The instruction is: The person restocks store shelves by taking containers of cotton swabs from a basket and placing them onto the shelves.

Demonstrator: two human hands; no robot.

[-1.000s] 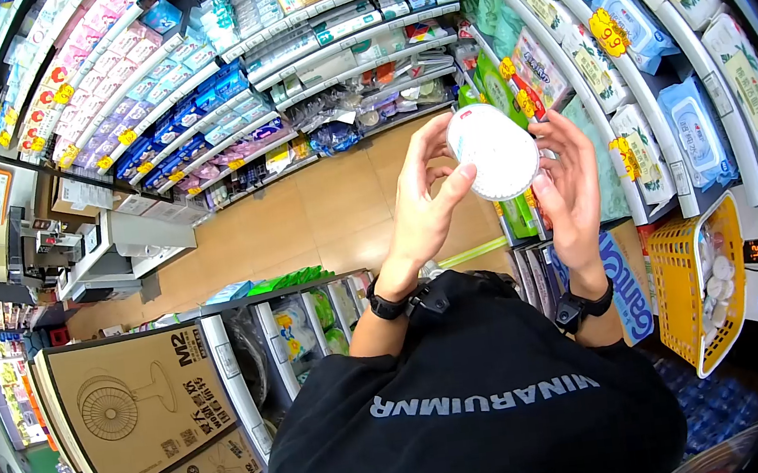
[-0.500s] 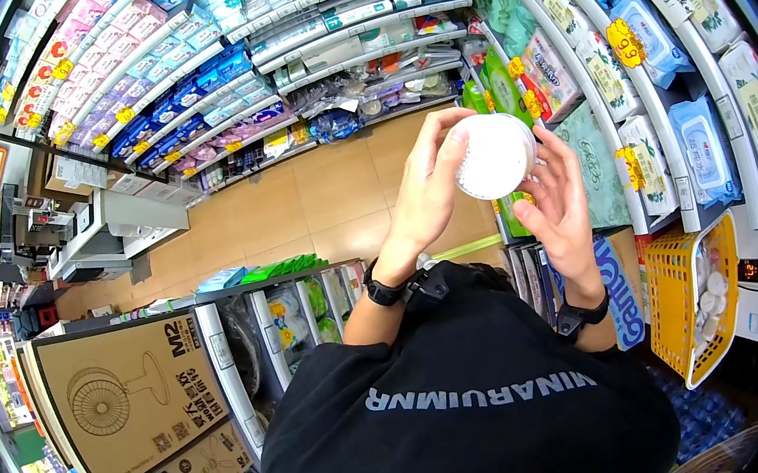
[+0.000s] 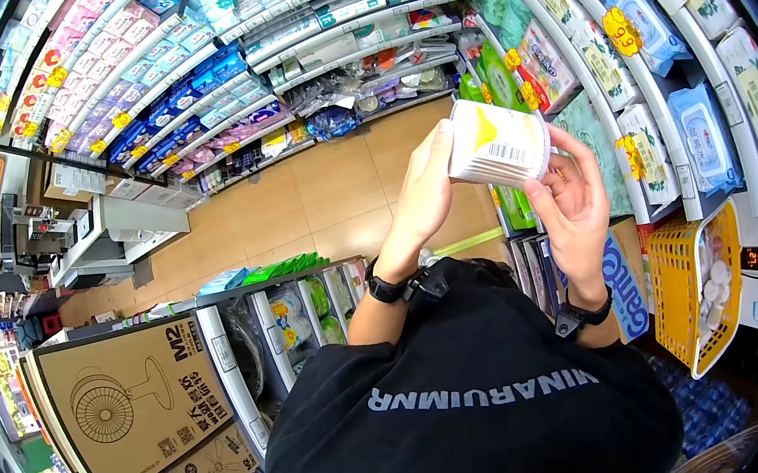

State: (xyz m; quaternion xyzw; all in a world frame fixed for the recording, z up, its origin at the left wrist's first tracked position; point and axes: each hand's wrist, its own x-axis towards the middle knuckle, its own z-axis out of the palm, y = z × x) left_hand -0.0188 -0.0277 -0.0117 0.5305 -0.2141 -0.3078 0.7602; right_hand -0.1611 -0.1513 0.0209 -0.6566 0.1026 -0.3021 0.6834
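A white round tub (image 3: 501, 143) with a yellow patch and a barcode on its side is held up at chest height, tilted so that its side shows. My left hand (image 3: 427, 189) grips its left side, with the fingertips partly hidden behind it. On the right side, my right hand (image 3: 571, 201) holds it with the thumb at the lower edge and the fingers curled round behind. Both wrists wear black straps with small devices.
Shelves of packaged goods (image 3: 355, 29) curve across the back, with wipes packs (image 3: 705, 143) shelved at the right. A yellow basket (image 3: 676, 296) holding round white items hangs at the right. Cardboard fan boxes (image 3: 132, 405) stand at the lower left, beside a low shelf.
The tub has turned from showing its round white end to showing its printed side with the barcode. My right hand's fingers have closed in round its right side.
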